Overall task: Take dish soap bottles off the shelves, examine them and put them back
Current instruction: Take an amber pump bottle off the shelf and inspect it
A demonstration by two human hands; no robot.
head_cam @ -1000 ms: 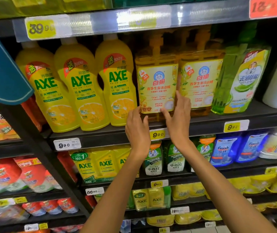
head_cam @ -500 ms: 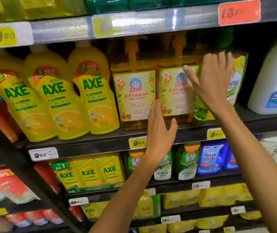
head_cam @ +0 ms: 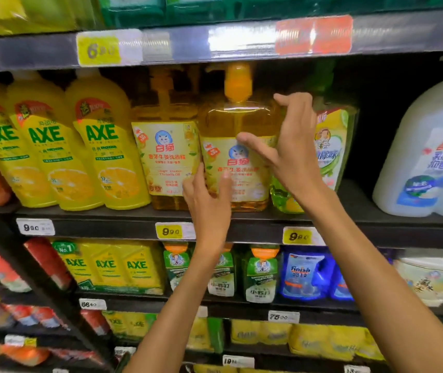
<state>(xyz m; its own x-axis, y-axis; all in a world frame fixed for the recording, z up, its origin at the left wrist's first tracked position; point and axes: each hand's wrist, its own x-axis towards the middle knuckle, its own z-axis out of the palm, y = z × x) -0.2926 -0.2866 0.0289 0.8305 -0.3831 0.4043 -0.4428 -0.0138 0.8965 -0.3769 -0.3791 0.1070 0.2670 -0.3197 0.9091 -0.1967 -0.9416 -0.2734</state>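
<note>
Both arms up, hands out in front at shelf height.
Left hand lower, back to camera, fingers straight and pointing up, thumb spread to the right. Right hand higher, wrist bent, thumb stretched left, fingers curled at the top. Forearms bare, converging upward from bottom of view.
</note>
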